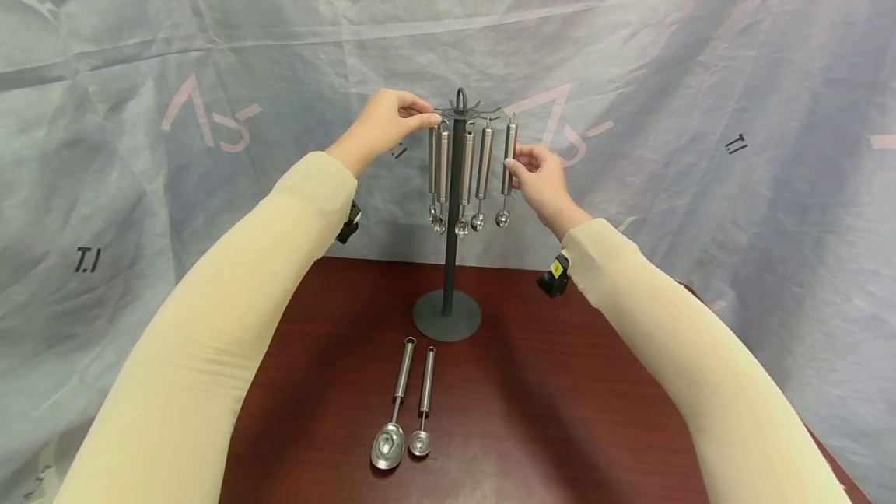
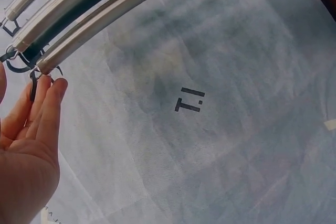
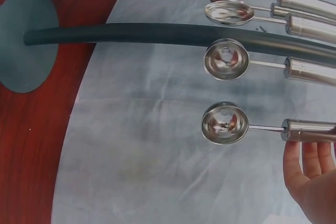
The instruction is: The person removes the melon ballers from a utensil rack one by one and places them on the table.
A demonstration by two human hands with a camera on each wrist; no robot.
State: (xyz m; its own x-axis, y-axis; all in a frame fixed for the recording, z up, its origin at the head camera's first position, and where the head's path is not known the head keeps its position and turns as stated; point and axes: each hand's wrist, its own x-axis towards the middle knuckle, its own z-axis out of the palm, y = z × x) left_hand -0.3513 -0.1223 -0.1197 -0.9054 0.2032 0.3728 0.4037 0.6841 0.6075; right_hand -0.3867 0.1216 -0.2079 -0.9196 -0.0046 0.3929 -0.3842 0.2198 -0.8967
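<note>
A dark metal hanging rack point(image 1: 454, 255) stands upright on a round base, with several steel melon ballers point(image 1: 466, 166) hanging bowl-down from its top hooks. My left hand point(image 1: 392, 124) is at the rack's top left, thumb and fingertips pinching around a hook point(image 2: 34, 86) beside the ring of a hanging handle point(image 2: 97, 27). On the right side, my right hand point(image 1: 542, 180) holds the handle of the rightmost melon baller point(image 1: 510, 162) between thumb and fingers. Its round bowl point(image 3: 224, 123) points down, and its ring is up by a hook end. Whether the ring sits on that hook, I cannot tell.
Two more steel scoops lie on the dark red table point(image 1: 546, 411) before the base: a larger oval one point(image 1: 388, 444) and a smaller round one point(image 1: 420, 442). A grey printed cloth point(image 1: 266, 45) hangs behind the table.
</note>
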